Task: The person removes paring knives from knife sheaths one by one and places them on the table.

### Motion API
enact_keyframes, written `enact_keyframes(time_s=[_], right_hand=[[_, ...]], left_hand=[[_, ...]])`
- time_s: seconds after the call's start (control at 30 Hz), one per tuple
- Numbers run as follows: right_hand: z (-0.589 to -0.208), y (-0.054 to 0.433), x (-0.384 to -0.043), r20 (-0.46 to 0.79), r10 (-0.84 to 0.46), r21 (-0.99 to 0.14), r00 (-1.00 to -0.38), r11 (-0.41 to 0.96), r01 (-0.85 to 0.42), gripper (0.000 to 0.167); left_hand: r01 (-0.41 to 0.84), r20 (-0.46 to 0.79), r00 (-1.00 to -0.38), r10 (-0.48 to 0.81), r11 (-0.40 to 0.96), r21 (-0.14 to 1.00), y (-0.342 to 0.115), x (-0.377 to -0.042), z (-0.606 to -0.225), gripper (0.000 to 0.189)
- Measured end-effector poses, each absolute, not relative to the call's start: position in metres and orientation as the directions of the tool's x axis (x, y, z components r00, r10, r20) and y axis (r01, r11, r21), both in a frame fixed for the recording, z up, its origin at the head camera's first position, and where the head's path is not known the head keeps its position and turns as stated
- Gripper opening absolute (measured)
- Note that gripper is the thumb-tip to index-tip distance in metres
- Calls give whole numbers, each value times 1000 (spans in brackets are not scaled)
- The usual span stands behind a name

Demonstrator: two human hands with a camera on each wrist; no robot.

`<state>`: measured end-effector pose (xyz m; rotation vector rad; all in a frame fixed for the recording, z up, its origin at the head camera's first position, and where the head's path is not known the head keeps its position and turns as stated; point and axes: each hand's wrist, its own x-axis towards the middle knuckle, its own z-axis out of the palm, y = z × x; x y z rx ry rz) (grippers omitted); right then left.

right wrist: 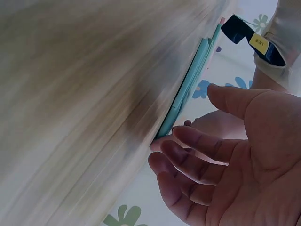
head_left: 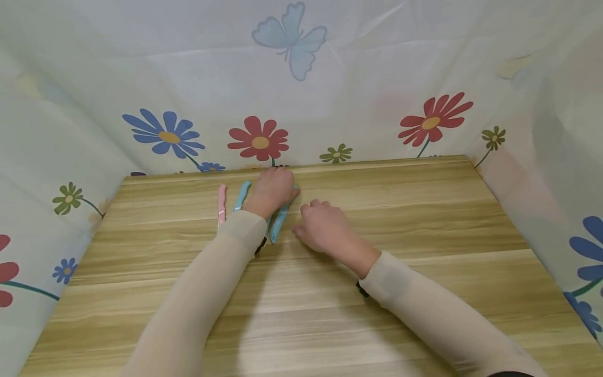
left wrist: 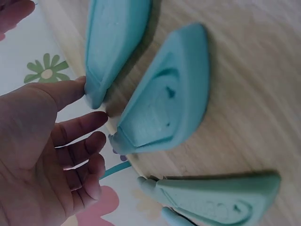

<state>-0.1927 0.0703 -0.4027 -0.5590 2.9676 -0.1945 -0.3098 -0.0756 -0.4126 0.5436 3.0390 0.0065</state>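
My left hand [head_left: 272, 187] is over the handle end of a blue-green knife [head_left: 280, 222] whose blade part looks sheathed. In the left wrist view the thumb [left wrist: 70, 92] touches the handle end of that knife, and the other fingers are loosely bent and apart. A second blue-green knife [left wrist: 164, 94] lies beside it, then a mint-green one [left wrist: 221, 197]. Left of the hand lie a light blue knife [head_left: 242, 196] and a pink knife [head_left: 222, 203], the lower part of each hidden by the sleeve. Just right of the knives, my right hand [head_left: 325, 226] holds nothing, fingers loosely curled.
The knives lie on a wood-grain table [head_left: 414, 209]. Its far edge meets a white curtain [head_left: 348, 94] printed with flowers, which also rises along both sides. A dark strap [right wrist: 254, 40] with a yellow label is on the left wrist.
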Motion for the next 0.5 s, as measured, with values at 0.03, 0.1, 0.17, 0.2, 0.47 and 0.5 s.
enact_keyframes(time_s=[0.03,0.1,0.17,0.2,0.47,0.5], right_hand=[[-404,69,-193,-88,-369,-147,-925,924,-354,53],[-405,66,-193,-89,-365,-145,-927,925,-351,53],[-407,64,-193,-89,-360,-146,-929,927,-345,53],[-408,62,-193,-89,-357,-146,-930,928,-342,54],[-410,56,-193,-109,-341,-165,-934,932,-322,53],[-410,55,-192,-114,-340,-168,-934,933,-319,54]], left_hand=[[341,-56,-938,341,940,6,-75,-311,-413,33],[334,-56,-941,333,943,-8,-74,-312,-414,32],[321,-58,-946,320,947,-23,-73,-314,-415,32],[315,-61,-948,313,949,-27,-72,-314,-416,32],[287,-54,-957,284,956,-67,-69,-312,-417,34],[283,-51,-959,280,957,-67,-69,-311,-417,34]])
